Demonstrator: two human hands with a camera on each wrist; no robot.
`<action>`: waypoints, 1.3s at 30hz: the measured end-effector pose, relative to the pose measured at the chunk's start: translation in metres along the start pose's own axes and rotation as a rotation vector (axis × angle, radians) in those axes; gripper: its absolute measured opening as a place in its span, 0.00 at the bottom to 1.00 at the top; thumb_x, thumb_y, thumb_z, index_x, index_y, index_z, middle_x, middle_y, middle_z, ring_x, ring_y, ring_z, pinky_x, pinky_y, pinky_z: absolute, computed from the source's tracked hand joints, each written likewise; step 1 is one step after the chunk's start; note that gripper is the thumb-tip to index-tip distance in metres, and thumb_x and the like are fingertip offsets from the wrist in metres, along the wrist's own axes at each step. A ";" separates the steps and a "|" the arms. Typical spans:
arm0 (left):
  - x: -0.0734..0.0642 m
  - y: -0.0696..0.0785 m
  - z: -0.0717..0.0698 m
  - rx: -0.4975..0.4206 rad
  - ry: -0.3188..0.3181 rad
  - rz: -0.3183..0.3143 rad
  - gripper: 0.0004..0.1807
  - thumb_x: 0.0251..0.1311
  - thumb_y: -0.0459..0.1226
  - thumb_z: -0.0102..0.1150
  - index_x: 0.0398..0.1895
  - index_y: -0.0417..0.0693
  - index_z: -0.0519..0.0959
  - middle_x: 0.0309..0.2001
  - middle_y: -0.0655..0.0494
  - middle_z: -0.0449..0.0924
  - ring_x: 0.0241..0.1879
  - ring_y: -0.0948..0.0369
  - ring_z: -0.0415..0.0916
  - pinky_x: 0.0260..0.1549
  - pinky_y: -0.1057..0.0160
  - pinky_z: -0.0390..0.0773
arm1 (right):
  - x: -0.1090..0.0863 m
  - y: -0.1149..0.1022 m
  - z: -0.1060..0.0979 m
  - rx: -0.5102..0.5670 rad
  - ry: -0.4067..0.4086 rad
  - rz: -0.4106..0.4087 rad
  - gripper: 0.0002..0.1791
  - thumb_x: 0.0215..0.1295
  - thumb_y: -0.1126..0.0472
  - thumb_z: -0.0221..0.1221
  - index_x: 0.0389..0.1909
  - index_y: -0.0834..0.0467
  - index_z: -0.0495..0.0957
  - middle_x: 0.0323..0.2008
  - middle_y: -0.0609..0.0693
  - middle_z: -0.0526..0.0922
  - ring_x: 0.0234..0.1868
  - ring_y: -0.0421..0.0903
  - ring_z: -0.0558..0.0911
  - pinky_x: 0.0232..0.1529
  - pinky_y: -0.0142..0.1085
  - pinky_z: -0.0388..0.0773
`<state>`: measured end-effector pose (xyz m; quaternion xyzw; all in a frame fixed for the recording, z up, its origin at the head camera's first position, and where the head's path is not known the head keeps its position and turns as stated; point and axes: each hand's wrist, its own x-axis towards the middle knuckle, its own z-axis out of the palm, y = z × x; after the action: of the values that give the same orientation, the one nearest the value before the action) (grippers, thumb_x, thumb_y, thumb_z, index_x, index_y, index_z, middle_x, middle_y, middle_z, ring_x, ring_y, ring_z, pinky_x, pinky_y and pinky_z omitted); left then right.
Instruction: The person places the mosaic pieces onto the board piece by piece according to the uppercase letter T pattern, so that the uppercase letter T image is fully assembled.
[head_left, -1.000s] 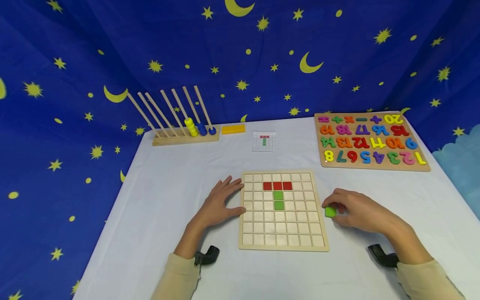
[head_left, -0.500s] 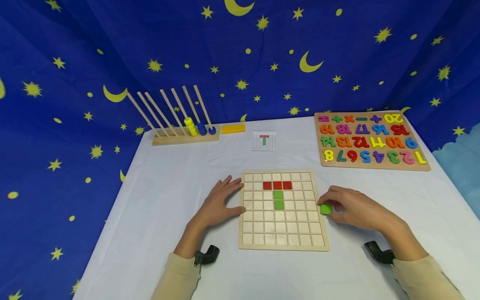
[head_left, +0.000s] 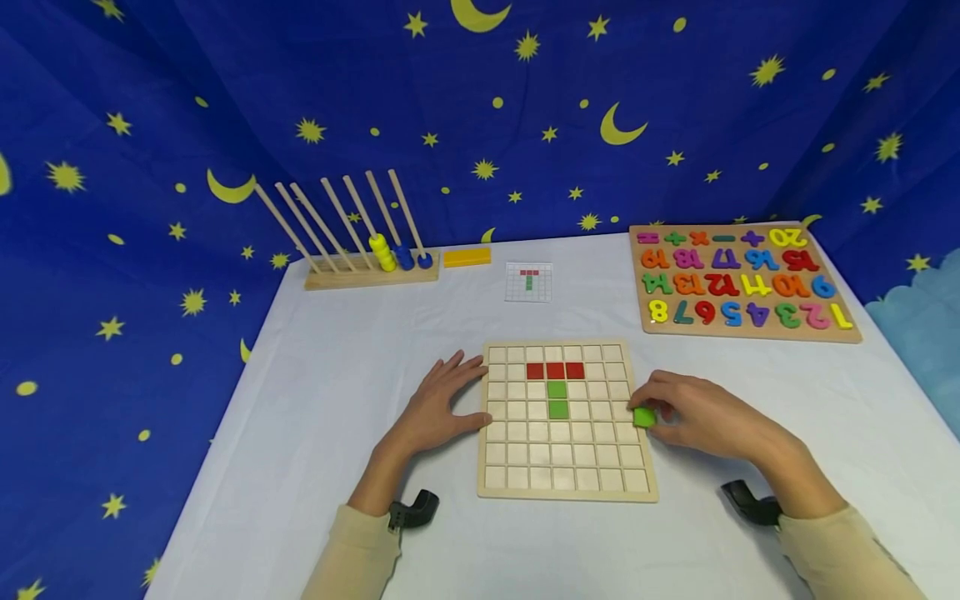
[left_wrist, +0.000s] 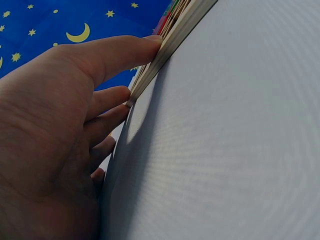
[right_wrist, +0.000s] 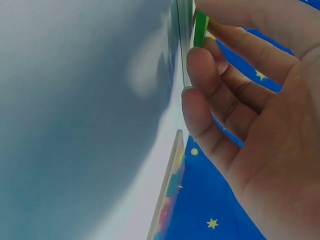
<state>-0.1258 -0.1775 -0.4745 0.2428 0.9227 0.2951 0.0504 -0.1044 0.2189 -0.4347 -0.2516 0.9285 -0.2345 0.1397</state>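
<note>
A wooden grid board [head_left: 562, 479] lies on the white table, with three red tiles [head_left: 554, 371] in a row and two green tiles [head_left: 558, 409] below the middle one. My left hand [head_left: 438, 406] touches the board's left edge with thumb and fingertips, its fingers spread; the left wrist view shows the thumb [left_wrist: 120, 52] on the rim. Between thumb and fingers my right hand [head_left: 708, 415] pinches a loose green tile [head_left: 643, 417] at the board's right edge. In the right wrist view the green tile [right_wrist: 200, 29] shows edge-on, with the other fingers beside it.
A small pattern card [head_left: 528, 292] with a red and green T lies behind the board. An abacus with upright rods [head_left: 372, 275] and a yellow-orange box [head_left: 467, 257] stand back left. A number puzzle board [head_left: 750, 327] lies back right, before a blue star-patterned curtain [head_left: 540, 167].
My right hand has moved left with the green tile, from beside the board to over its right edge. The left hand stays where it was.
</note>
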 end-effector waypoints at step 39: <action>0.000 0.000 0.000 -0.003 -0.015 -0.008 0.42 0.53 0.59 0.64 0.70 0.55 0.66 0.71 0.63 0.58 0.73 0.59 0.41 0.70 0.56 0.38 | 0.018 -0.018 0.012 -0.005 -0.039 -0.059 0.16 0.54 0.57 0.69 0.45 0.45 0.81 0.37 0.35 0.74 0.34 0.37 0.73 0.35 0.33 0.73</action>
<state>-0.1261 -0.1779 -0.4747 0.2410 0.9228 0.2947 0.0588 -0.1082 0.1913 -0.4384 -0.2840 0.9183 -0.2314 0.1502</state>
